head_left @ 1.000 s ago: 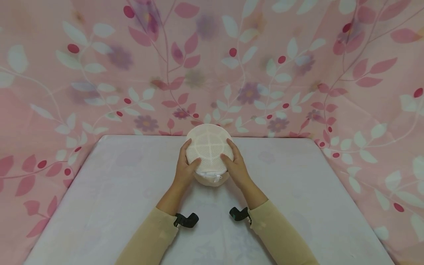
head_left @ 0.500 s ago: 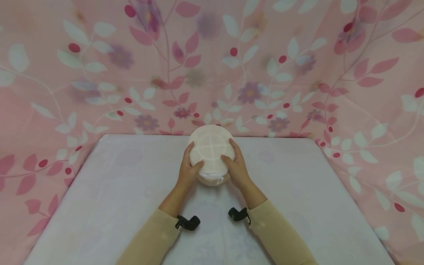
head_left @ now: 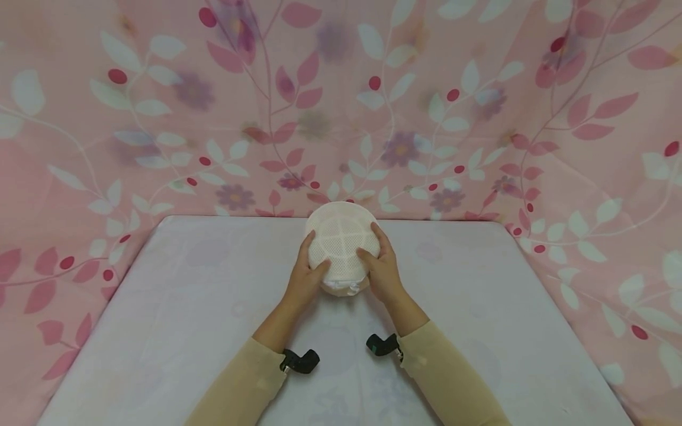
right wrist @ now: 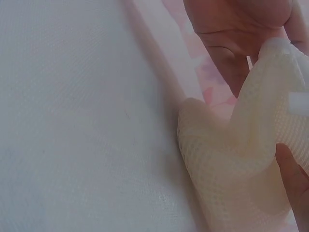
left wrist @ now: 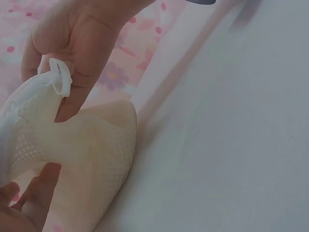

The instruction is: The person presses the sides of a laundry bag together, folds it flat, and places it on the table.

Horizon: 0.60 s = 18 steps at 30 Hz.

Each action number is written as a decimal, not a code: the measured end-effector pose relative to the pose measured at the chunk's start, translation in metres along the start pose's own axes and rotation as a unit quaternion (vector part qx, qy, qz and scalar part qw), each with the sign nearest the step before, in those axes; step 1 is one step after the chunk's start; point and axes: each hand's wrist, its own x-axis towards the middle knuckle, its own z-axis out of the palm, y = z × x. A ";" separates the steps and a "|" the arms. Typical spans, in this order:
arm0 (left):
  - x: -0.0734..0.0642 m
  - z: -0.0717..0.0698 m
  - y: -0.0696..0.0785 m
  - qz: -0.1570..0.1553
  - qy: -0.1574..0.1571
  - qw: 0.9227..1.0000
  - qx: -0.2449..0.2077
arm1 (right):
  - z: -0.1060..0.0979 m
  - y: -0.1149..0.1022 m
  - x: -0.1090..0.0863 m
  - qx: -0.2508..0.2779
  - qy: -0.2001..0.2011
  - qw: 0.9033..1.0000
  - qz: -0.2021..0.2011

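A round cream mesh laundry bag (head_left: 341,242) is held between both hands near the table's far edge, its top disc facing up. My left hand (head_left: 306,273) grips its left side, thumb on the mesh top. On the opposite side my right hand (head_left: 385,271) grips it the same way. A white zipper band with a small pull (head_left: 353,288) runs along the near side. In the left wrist view the bag's soft mesh wall (left wrist: 91,159) sags inward. The right wrist view shows a similar fold in the mesh (right wrist: 231,159). Fingers under the bag are hidden.
A white cloth covers the table (head_left: 213,284). Behind and at both sides hangs a pink curtain (head_left: 341,118) with leaves and flowers. Black camera mounts (head_left: 301,361) jut inward from both wrists.
Both hands and the bag have shifted slightly to the right. The bag has tipped a little, so less of its near side below the zipper shows. The grip is unchanged.
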 end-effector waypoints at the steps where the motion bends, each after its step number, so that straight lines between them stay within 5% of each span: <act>1: -0.002 -0.001 0.005 -0.005 -0.005 1.000 0.010 | 0.000 0.000 0.000 0.003 0.004 1.000 0.001; 7: -0.012 -0.003 0.025 -0.023 -0.056 0.998 0.028 | 0.001 0.000 0.000 0.011 0.019 1.000 0.005; 9: -0.011 -0.003 0.020 -0.022 -0.062 0.998 0.021 | 0.000 0.000 0.000 0.011 0.024 1.000 0.007; 14: -0.002 0.000 -0.002 -0.008 -0.037 0.999 -0.006 | 0.002 0.001 0.000 0.005 0.038 0.999 0.017; 18: 0.001 0.002 -0.006 0.016 -0.003 1.000 -0.024 | 0.004 0.000 -0.002 -0.004 0.056 0.998 0.035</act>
